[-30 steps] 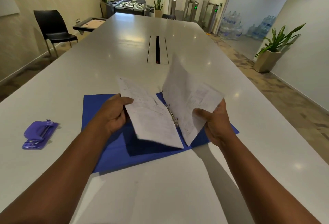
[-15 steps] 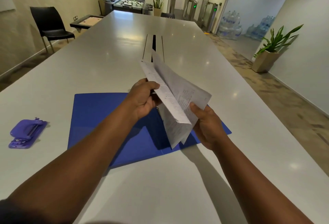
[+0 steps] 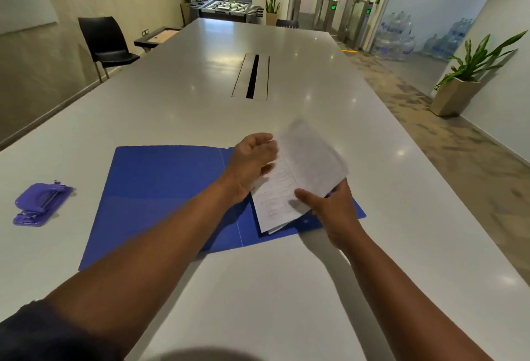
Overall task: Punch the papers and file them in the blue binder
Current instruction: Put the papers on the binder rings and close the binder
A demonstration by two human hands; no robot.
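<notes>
The blue binder (image 3: 166,194) lies open and flat on the white table (image 3: 200,102). A few printed papers (image 3: 298,177) rest over its right half, their far end blurred and lifted. My right hand (image 3: 329,208) pinches the papers' near right edge, thumb on top. Over the binder's spine my left hand (image 3: 252,165) hovers with its fingers loosely apart, just beside the papers' left edge; I cannot tell if it touches them. The binder's rings are hidden under the hands and sheets. A purple hole punch (image 3: 40,203) sits far left on the table.
A cable slot (image 3: 252,76) runs along the table's middle, beyond the binder. A black chair (image 3: 106,42) stands left of the table and a potted plant (image 3: 464,79) on the floor at right. The table's right edge runs close past my right hand.
The sheets, held spread apart a second ago, were brought together and lowered onto the binder's right half. My left hand has let go of its sheet and opened.
</notes>
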